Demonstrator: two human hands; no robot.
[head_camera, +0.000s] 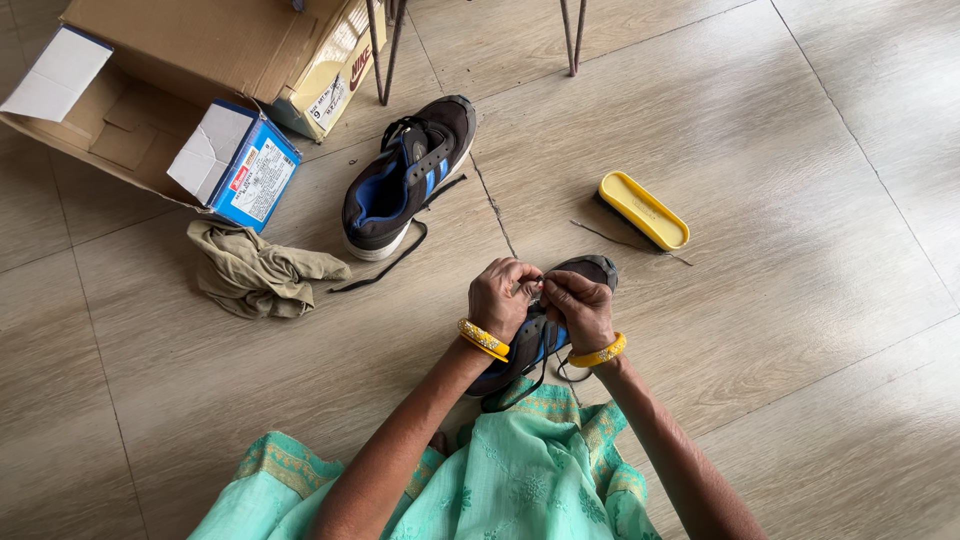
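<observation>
Matt cloth, glossy plastic, rough card on a smooth floor

The floor is smooth wood-look tile with a faint sheen; both shoes look of matt fabric; the brush has a glossy yellow plastic back; the rag is crumpled matt cloth; the carton is plain brown cardboard.

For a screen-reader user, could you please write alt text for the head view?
Both hands, left and right, pinch a lace over a dark shoe on the floor. Its mate, a rag, a yellow brush and open boxes lie beyond.
</observation>
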